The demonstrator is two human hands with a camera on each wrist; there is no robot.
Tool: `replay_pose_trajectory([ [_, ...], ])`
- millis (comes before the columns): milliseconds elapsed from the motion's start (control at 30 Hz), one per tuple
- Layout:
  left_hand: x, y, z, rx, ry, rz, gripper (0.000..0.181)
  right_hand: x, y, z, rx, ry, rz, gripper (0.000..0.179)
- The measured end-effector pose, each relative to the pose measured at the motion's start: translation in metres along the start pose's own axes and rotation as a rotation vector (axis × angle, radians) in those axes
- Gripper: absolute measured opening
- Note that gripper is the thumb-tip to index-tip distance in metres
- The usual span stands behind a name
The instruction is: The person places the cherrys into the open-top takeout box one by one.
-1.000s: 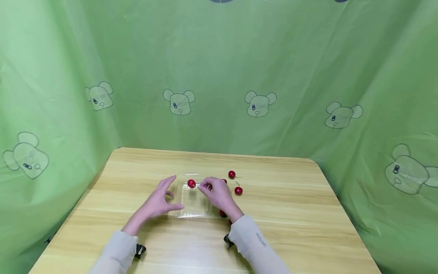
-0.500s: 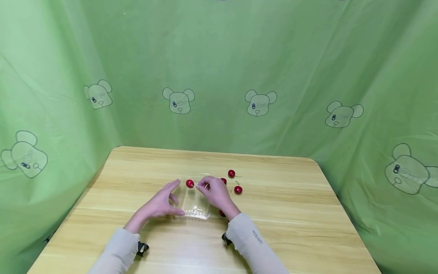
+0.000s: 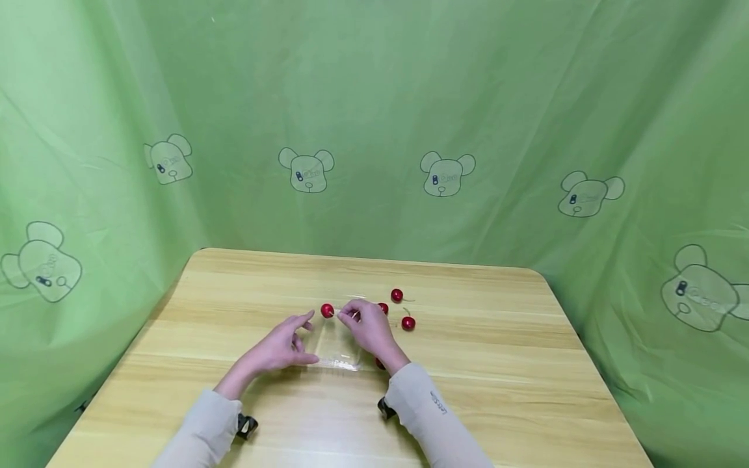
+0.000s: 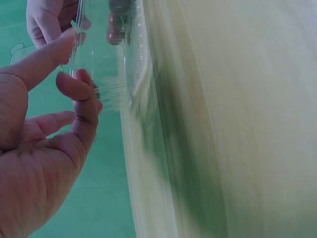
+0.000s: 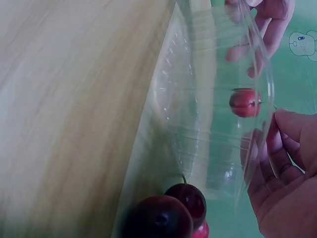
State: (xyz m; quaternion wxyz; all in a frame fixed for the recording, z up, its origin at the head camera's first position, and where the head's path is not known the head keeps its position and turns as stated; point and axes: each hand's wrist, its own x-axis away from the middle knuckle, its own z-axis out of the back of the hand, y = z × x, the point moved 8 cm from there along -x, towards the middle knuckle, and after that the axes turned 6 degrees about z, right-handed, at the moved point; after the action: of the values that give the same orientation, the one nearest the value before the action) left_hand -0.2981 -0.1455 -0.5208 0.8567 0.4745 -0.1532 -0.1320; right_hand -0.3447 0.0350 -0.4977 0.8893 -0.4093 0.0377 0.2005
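My right hand (image 3: 370,330) pinches a red cherry (image 3: 327,311) by its stem, thumb against index finger. The cherry overlaps a clear plastic box (image 3: 342,365) in the head view; the right wrist view shows it through the box's transparent wall. Along the box's left side, my left hand (image 3: 279,346) spreads its thumb and fingers, fingertips right at the rim. In the left wrist view the left thumb (image 4: 62,47) lies against the rim and the other fingers are loosely bent. My right hand hides part of the box's right side.
Several more cherries lie on the wooden table right of the box, among them a cherry (image 3: 396,296) at the back and another (image 3: 407,323) nearer. Dark cherries (image 5: 161,218) sit close to the right wrist camera. A green curtain (image 3: 374,214) stands behind the table.
My left hand has moved slightly right, up to the box, whose left edge has shifted right. My right hand and its cherry have barely moved.
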Motion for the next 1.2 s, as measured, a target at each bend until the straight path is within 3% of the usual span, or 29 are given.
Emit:
replay_pose_trajectory([
  [200,0.001,0.0,0.0,0.025,0.01,-0.025,0.094,0.001,0.003,0.001,-0.013,0.018,-0.024,0.01],
  [400,-0.002,-0.003,-0.001,0.041,0.03,-0.011,0.084,0.001,0.004,0.001,-0.018,0.018,-0.024,0.01],
  [633,-0.005,-0.003,-0.005,0.083,0.03,-0.03,0.07,-0.001,0.002,0.006,0.042,0.062,0.009,0.009],
  [1200,0.005,-0.012,-0.004,0.029,-0.02,-0.062,0.091,-0.008,-0.002,-0.004,0.104,0.005,-0.002,0.01],
])
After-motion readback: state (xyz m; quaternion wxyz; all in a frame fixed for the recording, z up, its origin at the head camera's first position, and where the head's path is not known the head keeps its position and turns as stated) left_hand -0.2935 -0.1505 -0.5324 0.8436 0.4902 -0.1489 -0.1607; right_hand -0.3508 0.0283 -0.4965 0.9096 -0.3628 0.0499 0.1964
